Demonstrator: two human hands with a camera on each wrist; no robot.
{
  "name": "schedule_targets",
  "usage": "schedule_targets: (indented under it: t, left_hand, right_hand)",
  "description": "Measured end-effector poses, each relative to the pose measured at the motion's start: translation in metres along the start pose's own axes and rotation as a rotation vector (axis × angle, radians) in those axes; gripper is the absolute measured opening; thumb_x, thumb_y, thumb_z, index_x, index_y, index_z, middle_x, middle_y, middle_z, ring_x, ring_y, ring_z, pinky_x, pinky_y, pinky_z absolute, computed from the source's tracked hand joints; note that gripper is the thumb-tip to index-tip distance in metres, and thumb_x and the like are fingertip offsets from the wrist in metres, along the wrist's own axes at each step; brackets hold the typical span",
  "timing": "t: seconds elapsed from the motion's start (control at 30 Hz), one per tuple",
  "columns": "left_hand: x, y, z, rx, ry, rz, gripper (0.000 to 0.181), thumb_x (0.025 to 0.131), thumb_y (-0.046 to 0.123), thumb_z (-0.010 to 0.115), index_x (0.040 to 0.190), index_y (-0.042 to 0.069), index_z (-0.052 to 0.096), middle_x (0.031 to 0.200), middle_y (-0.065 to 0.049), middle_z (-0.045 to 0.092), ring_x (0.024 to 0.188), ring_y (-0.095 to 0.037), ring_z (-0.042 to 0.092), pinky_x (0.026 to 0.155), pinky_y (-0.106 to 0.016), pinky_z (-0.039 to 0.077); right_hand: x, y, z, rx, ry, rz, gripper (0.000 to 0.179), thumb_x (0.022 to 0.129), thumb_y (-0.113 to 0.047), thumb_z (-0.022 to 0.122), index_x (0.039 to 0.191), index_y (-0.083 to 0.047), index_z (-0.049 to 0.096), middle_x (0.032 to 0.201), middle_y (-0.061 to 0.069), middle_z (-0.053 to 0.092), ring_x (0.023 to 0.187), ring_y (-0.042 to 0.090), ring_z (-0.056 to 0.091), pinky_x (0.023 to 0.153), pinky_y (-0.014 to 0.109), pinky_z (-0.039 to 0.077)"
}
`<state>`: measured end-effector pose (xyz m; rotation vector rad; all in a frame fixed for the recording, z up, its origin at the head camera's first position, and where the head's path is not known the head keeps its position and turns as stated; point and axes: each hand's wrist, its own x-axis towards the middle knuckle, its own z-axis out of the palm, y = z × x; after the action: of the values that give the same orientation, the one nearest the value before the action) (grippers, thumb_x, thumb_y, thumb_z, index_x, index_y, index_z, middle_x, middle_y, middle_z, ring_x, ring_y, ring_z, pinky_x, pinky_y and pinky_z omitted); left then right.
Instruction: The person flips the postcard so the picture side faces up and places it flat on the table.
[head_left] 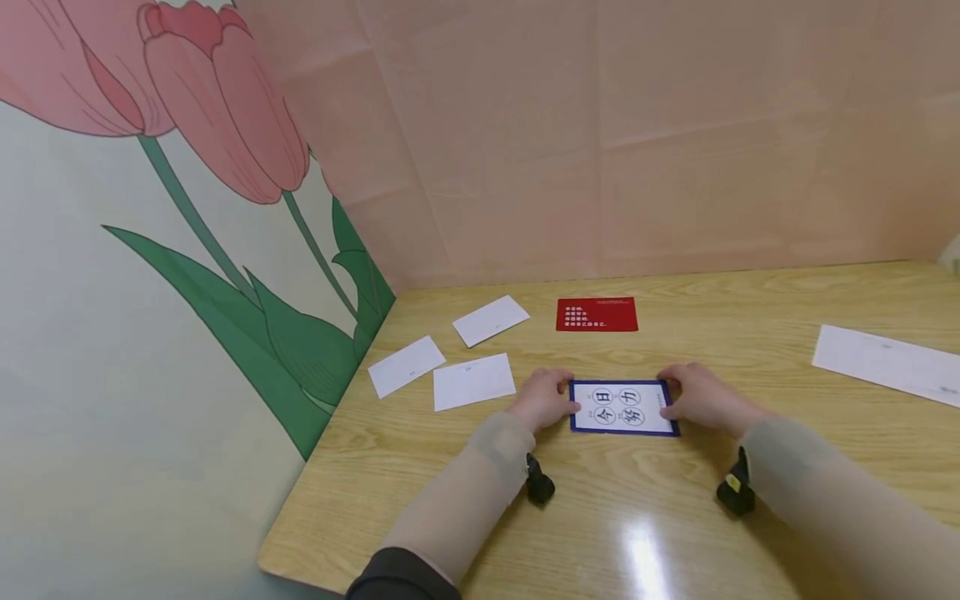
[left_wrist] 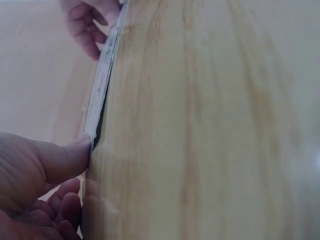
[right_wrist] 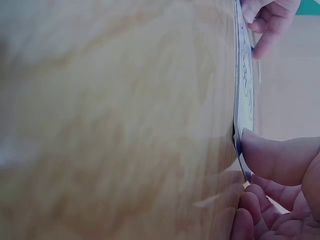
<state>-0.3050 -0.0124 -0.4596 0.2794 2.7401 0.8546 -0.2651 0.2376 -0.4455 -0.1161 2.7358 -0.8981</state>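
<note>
A white card with a blue border (head_left: 624, 407) and circled dark characters lies low over the wooden table, between both hands. My left hand (head_left: 544, 398) pinches its left end, thumb on top, and my right hand (head_left: 703, 398) pinches the right end the same way. In the left wrist view the card (left_wrist: 104, 85) appears nearly edge-on, with the left thumb (left_wrist: 67, 159) on its near end. The right wrist view shows the right thumb (right_wrist: 275, 156) over the card's near corner, fingers beneath its edge.
Beyond the card lies a red card (head_left: 597, 314) with white writing. Three white cards, one of them the nearest (head_left: 474, 382), are at the left. A long white sheet (head_left: 888, 363) lies at the right. A pink cloth (head_left: 600, 142) hangs behind the wooden table (head_left: 600, 533).
</note>
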Motion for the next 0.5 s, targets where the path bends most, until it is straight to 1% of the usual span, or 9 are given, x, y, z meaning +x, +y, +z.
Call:
schedule_targets:
  t: [0.1, 0.13, 0.2, 0.27, 0.37, 0.43, 0.5]
  left_hand:
    - [0.0, 0.0, 0.0, -0.012, 0.008, -0.003, 0.05, 0.083, 0.027, 0.077, 0.129, 0.025, 0.06, 0.096, 0.008, 0.052, 0.089, -0.01, 0.048, 0.079, -0.027, 0.042]
    - [0.0, 0.001, 0.0, -0.019, 0.012, -0.003, 0.048, 0.082, 0.027, 0.077, 0.128, 0.024, 0.06, 0.096, 0.008, 0.053, 0.088, -0.01, 0.048, 0.078, -0.027, 0.042]
    - [0.0, 0.001, 0.0, -0.037, 0.017, -0.007, 0.043, 0.082, 0.026, 0.078, 0.122, 0.023, 0.062, 0.096, 0.008, 0.054, 0.088, -0.01, 0.049, 0.079, -0.027, 0.043]
    - [0.0, 0.002, 0.0, -0.047, 0.016, -0.008, 0.036, 0.082, 0.026, 0.078, 0.114, 0.022, 0.063, 0.095, 0.008, 0.054, 0.088, -0.011, 0.05, 0.079, -0.028, 0.043]
    - [0.001, 0.001, 0.0, -0.027, 0.007, -0.002, 0.025, 0.082, 0.026, 0.077, 0.104, 0.022, 0.065, 0.094, 0.007, 0.053, 0.088, -0.011, 0.049, 0.08, -0.028, 0.043]
    - [0.002, 0.001, 0.0, -0.007, 0.005, 0.009, 0.02, 0.084, 0.026, 0.076, 0.1, 0.022, 0.066, 0.093, 0.006, 0.053, 0.088, -0.011, 0.049, 0.08, -0.028, 0.042]
    - [0.001, 0.001, 0.0, -0.003, 0.007, 0.01, 0.018, 0.085, 0.026, 0.075, 0.1, 0.022, 0.067, 0.093, 0.006, 0.052, 0.088, -0.012, 0.048, 0.08, -0.028, 0.042]
  right_hand:
    - [0.0, 0.001, 0.0, 0.002, 0.003, -0.008, 0.069, 0.081, -0.019, 0.076, 0.138, 0.003, 0.045, 0.133, 0.035, 0.035, 0.116, 0.05, 0.034, 0.099, 0.068, 0.028]
    - [-0.001, 0.001, 0.0, 0.001, 0.006, -0.021, 0.068, 0.081, -0.018, 0.076, 0.138, 0.002, 0.046, 0.135, 0.034, 0.034, 0.118, 0.05, 0.033, 0.099, 0.068, 0.027]
    - [-0.003, 0.001, 0.001, -0.024, 0.003, -0.076, 0.062, 0.083, -0.018, 0.074, 0.138, -0.004, 0.05, 0.14, 0.03, 0.035, 0.123, 0.051, 0.031, 0.099, 0.07, 0.025]
    - [-0.006, 0.002, 0.001, -0.104, 0.002, -0.159, 0.053, 0.085, -0.018, 0.072, 0.136, -0.01, 0.056, 0.144, 0.022, 0.04, 0.125, 0.05, 0.032, 0.098, 0.07, 0.026]
    - [-0.013, 0.0, 0.002, -0.252, 0.001, -0.308, 0.043, 0.089, -0.02, 0.068, 0.131, -0.016, 0.061, 0.142, 0.012, 0.049, 0.126, 0.048, 0.036, 0.097, 0.069, 0.029]
    - [-0.017, -0.002, 0.004, -0.341, 0.013, -0.377, 0.042, 0.089, -0.023, 0.068, 0.13, -0.015, 0.062, 0.139, 0.009, 0.053, 0.125, 0.048, 0.039, 0.096, 0.068, 0.032]
    - [-0.021, -0.005, 0.005, -0.383, 0.011, -0.412, 0.044, 0.089, -0.025, 0.068, 0.13, -0.013, 0.062, 0.138, 0.011, 0.053, 0.127, 0.05, 0.039, 0.096, 0.067, 0.032]
